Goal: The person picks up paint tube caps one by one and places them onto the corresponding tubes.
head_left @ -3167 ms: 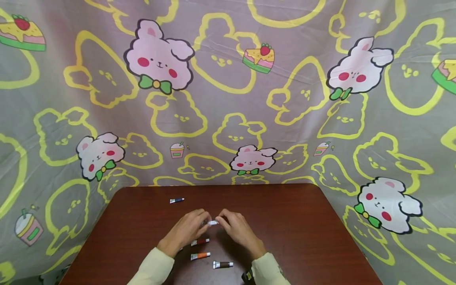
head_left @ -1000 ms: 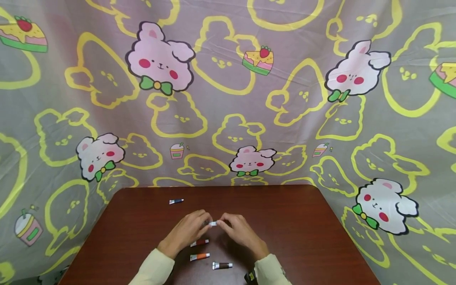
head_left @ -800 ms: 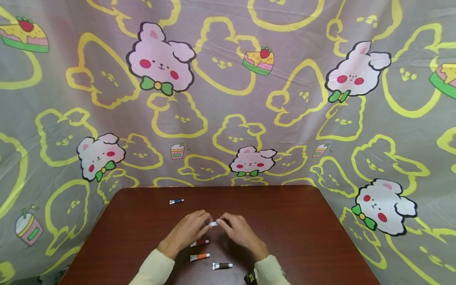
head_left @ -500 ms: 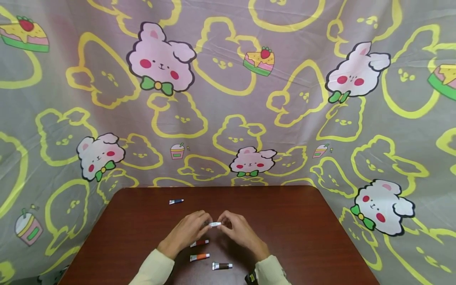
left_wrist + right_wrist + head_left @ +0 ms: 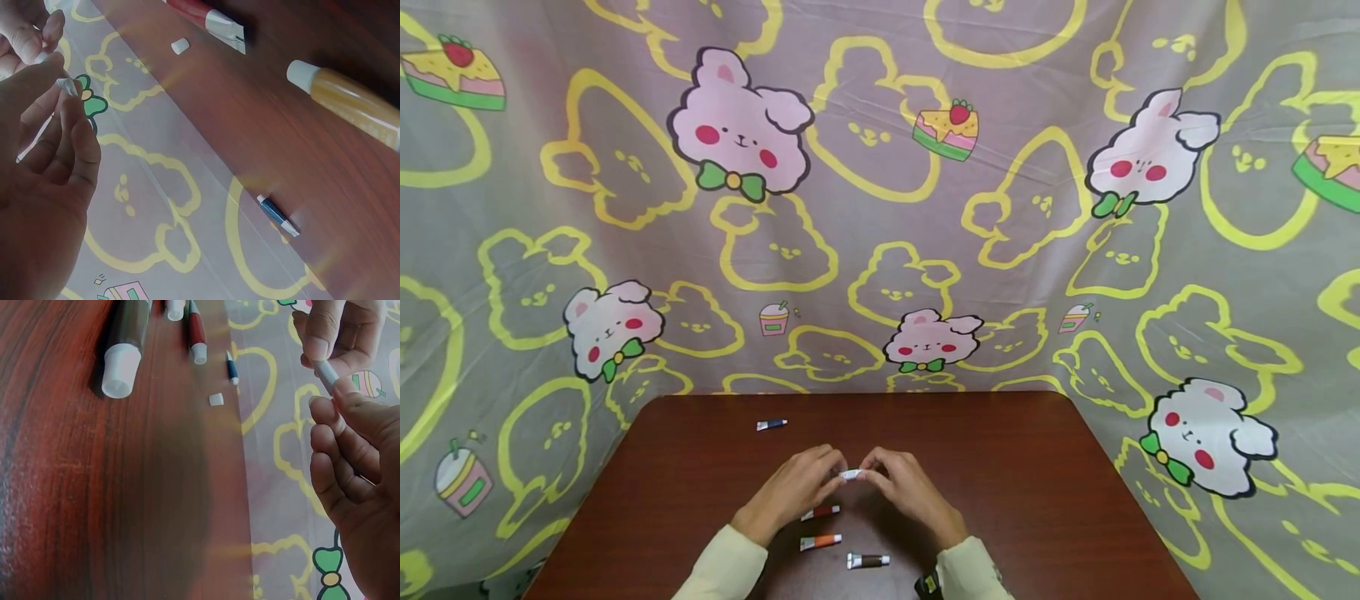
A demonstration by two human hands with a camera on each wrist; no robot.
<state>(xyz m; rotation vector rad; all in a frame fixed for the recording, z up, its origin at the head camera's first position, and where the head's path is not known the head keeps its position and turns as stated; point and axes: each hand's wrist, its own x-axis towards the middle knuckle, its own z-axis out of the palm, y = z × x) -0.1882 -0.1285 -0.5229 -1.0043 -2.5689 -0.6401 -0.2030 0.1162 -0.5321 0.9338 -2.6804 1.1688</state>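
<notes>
Both hands meet over the middle of the table around a small white paint tube [image 5: 851,475]. My left hand [image 5: 802,482] pinches one end of it; in the left wrist view a flat silvery end pokes out past those fingers. My right hand [image 5: 906,490] pinches the opposite end between thumb and forefinger. In the right wrist view the tube's pale body [image 5: 326,375] spans the short gap between the hands, its tip hidden by fingers. A loose white cap [image 5: 216,399] lies on the table beyond the hands' reach in that view. A dark red paint tube [image 5: 822,512] lies just below my left hand.
On the brown table [image 5: 1037,492] lie an orange paint tube [image 5: 822,542] and a dark brown one [image 5: 868,561] near the front, and a dark blue tube [image 5: 771,425] at the back left. A cloth printed with rabbits [image 5: 880,208] hangs behind and along both sides.
The right fingers have shifted along the white tube, closer to the left hand than half a second ago, so less of it shows. Both hands keep hold in nearly the same place.
</notes>
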